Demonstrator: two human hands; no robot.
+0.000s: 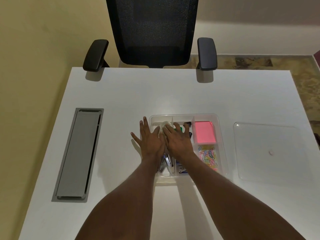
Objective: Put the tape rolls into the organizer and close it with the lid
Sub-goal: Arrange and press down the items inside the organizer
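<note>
Hands are pressing flat, fingers spread: left hand (150,140) and right hand (176,140) are seating the tape roll (164,127) in the organizer (217,135), while the lid (266,151) is waiting aside on the bench (121,94).

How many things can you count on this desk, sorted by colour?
Clear: 3 – organizer, lid, tape roll under the left hand and right hand
Pink: 1 – sticky note pad
Multicoloured: 1 – pile of paper clips
Grey: 1 – cable hatch
Total: 6. Other items beneath the hands are too hidden to count.
</note>
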